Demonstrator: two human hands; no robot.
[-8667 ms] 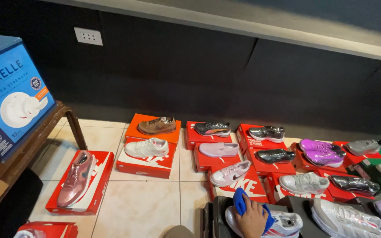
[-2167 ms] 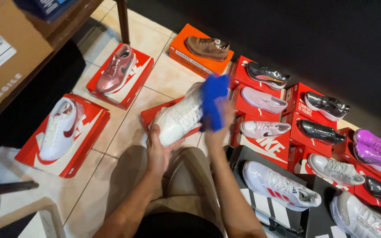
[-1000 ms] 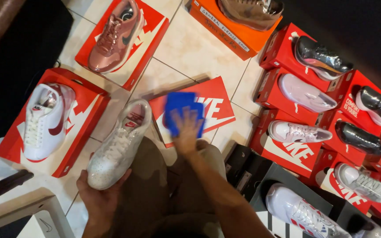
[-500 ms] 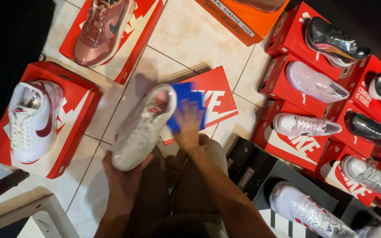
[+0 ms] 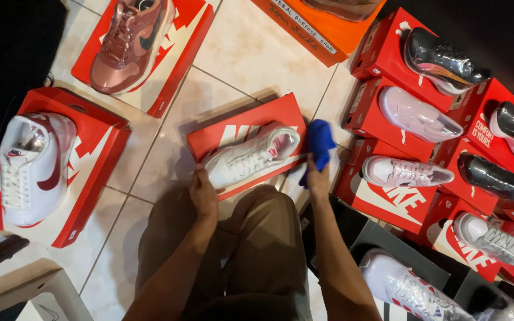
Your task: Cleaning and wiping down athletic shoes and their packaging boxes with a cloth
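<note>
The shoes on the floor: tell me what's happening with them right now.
A person sits over rows of shoes laid out on red boxes. Their left hand grips the heel end of a white sneaker that rests on a red shoebox on the tiled floor. Their right hand holds a blue cloth just beside the sneaker's toe, not touching it.

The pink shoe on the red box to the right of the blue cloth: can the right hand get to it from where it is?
Probably yes. The right hand holds the blue cloth beside the pink shoe, and nothing stands between them, though the cloth fills the hand.
</note>
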